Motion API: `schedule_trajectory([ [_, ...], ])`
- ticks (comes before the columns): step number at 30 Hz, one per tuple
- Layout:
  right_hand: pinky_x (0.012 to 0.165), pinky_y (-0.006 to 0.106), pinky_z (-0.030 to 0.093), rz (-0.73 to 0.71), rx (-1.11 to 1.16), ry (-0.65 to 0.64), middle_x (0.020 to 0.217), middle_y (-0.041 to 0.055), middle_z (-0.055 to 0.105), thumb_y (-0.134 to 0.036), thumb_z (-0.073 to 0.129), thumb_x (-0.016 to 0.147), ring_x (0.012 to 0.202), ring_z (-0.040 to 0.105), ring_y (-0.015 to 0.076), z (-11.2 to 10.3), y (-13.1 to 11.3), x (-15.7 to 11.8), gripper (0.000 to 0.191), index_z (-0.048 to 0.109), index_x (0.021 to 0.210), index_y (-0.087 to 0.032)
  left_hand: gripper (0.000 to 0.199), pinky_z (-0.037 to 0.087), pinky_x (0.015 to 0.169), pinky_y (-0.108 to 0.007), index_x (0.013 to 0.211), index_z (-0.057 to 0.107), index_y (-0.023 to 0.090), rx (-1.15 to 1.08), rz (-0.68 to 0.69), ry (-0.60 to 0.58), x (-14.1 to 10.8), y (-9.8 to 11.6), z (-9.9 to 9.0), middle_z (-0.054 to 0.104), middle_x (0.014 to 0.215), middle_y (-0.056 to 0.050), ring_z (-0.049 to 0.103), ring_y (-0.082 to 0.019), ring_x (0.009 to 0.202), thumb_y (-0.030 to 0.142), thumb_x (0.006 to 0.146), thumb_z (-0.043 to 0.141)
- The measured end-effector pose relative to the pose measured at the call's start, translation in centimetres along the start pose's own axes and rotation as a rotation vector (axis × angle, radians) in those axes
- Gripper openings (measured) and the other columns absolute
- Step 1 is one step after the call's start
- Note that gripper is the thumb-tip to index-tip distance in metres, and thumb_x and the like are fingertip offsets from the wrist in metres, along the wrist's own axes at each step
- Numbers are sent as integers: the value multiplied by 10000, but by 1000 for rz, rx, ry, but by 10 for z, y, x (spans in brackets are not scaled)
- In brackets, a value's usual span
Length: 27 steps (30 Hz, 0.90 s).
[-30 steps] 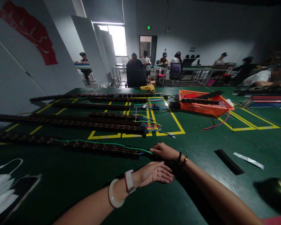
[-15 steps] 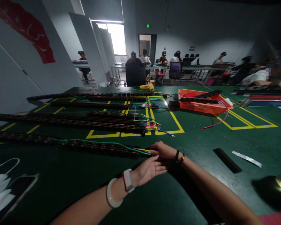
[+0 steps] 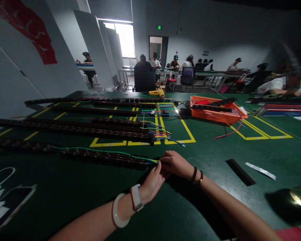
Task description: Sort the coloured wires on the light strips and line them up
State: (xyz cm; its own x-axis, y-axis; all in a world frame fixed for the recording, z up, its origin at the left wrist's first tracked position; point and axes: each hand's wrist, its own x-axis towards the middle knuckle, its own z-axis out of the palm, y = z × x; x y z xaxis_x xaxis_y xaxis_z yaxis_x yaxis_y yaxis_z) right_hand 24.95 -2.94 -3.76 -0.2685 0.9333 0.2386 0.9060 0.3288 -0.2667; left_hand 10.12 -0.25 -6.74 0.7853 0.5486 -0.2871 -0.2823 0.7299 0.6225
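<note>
So we've got both hands together over the green table, right by the end of the nearest black bundle. Our right hand has its fingers curled over the tips of some yellow and green wires, so we'd call that a grip on them. Our left hand is up against it, thumb at the wire tips, but its other fingers are partly tucked out of sight, so honestly we can't tell if it's pinching anything. The wires come off the bundle's right end, and the green one lies along the top of it. Just beyond, we've got more black bundles lying across yellow tape lines, coloured leads spilling from their right ends. Further back sit an orange basket and a yellow heat-gun-looking tool. Off to our right, a black strip and a white strip lie near each other
</note>
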Motion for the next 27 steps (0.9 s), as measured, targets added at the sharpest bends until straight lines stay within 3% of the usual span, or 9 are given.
schedule_trajectory([
  [6, 763, 252, 409, 30, 75, 23, 921, 62, 563, -281, 521, 887, 853, 518, 141, 2, 2, -7, 191, 654, 1002, -204, 202, 368, 1092, -365, 977, 574, 175, -13, 6, 13, 5, 2, -2, 618, 1112, -91, 547, -186, 1115, 326, 847, 548],
  [11, 800, 249, 454, 202, 175, 42, 1052, 80, 565, -283, 573, 847, 902, 561, 143, 7, 3, -15, 314, 581, 1149, -195, 103, 418, 1040, -345, 930, 522, 214, -41, -10, 87, 7, 1, -6, 627, 966, -39, 601, -128, 965, 291, 862, 521],
  [16, 774, 304, 451, 267, -125, -49, 963, 100, 622, -270, 523, 881, 868, 580, 193, 9, -6, -14, 351, 521, 1207, -140, 179, 398, 1071, -327, 1000, 549, 209, -73, 41, 39, 7, 0, -8, 616, 1058, -49, 594, -130, 994, 306, 850, 542],
  [21, 715, 325, 404, 159, -369, -43, 883, 105, 637, -177, 446, 911, 791, 563, 200, 17, -11, -15, 401, 428, 1298, -73, 247, 298, 1164, -325, 1050, 595, 202, -67, 100, 2, 8, 2, -7, 572, 1226, -54, 490, -160, 1201, 335, 854, 528],
  [27, 664, 321, 330, 85, -467, -13, 776, 75, 625, -141, 445, 906, 724, 512, 177, 17, -14, -19, 230, 572, 1097, -132, 331, 256, 1182, -321, 1171, 554, 206, -116, 30, 34, 9, 7, -6, 535, 1290, -61, 477, -157, 1223, 337, 871, 501],
])
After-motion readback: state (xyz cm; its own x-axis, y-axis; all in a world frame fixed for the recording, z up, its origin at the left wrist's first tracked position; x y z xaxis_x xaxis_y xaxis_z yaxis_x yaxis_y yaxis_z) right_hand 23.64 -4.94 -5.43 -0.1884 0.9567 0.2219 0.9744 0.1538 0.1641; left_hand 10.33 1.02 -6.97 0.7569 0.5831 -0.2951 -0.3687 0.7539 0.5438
